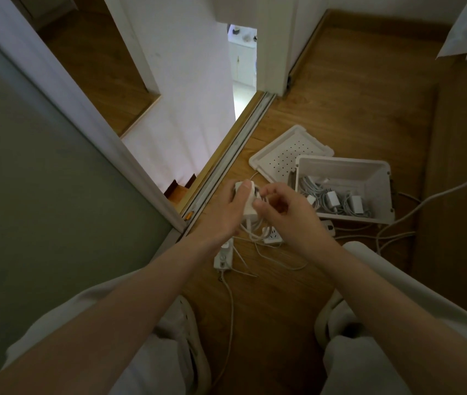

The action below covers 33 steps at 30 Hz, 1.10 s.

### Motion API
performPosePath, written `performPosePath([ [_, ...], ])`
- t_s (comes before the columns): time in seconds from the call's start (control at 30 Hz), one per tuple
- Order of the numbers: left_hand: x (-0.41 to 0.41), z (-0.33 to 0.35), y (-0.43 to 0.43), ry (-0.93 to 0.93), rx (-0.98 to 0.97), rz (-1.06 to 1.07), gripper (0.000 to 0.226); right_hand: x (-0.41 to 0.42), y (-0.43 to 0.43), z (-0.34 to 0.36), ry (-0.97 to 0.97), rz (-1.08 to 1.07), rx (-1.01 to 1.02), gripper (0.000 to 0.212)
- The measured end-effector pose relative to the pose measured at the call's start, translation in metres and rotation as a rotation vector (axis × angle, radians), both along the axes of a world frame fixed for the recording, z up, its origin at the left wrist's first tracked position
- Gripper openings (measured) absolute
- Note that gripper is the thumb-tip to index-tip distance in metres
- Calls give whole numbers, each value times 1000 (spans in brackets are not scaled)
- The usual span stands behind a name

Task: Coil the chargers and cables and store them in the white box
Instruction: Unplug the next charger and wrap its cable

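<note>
- Your left hand (pixel 226 212) holds the charger brick (pixel 251 208) just left of the white box (pixel 386 192). Its fingers (pixel 244 192) are curled round the block, with the thumb laid across the top.
- Your right hand (pixel 286 212) sits right beside it, fingers pinching the thin white cable (pixel 255 235) close to the brick. Loose loops hang below both hands toward the floor (pixel 283 295).
- The brick looks like hard, smooth plastic — light and compact. It would likely slip from fingertips alone, so seat it in your palm.
- The cable looks soft and springy and will probably try to uncoil. Take it close to the brick and lay even loops. Don't tug where the cord meets the housing — that is the likeliest weak point.
- Several coiled chargers (pixel 332 199) already lie inside the white box, with bare bottom showing toward its far side.
- The perforated lid (pixel 283 149) lies on the floor at the box's far-left corner.
- A power strip (pixel 222 256) lies left of the box, under your hands. Watch that the hanging loops don't snag on it.
</note>
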<state>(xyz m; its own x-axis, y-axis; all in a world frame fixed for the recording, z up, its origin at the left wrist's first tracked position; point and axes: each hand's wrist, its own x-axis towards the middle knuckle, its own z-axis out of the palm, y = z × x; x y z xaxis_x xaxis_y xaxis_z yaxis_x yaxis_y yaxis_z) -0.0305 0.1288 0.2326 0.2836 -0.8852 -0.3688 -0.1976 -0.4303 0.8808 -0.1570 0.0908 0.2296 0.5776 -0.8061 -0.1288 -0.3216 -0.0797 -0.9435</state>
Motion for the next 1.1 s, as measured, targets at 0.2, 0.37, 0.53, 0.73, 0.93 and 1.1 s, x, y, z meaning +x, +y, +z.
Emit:
performPosePath([
  [0.2,1,-4,1,73,48,-49,19,2,2,0,183,-67,-343,10],
  [0.37,1,-6,-6,-15,71,-8,22,-1,15,6,142,17,-451,14],
  [0.53,0,0,-7,145,94,30,31,-3,13,16,-41,-130,-217,14],
  [0.73,-7,25,-12,146,-216,89,12,-7,-5,25,-421,-518,506,22],
  [0.93,-20,25,-6,-42,-445,-99,14,-9,-25,16,-609,-600,1094,16],
  [1.1,-13,20,-6,-113,-466,-199,22,-5,-24,7,-371,-387,861,19],
])
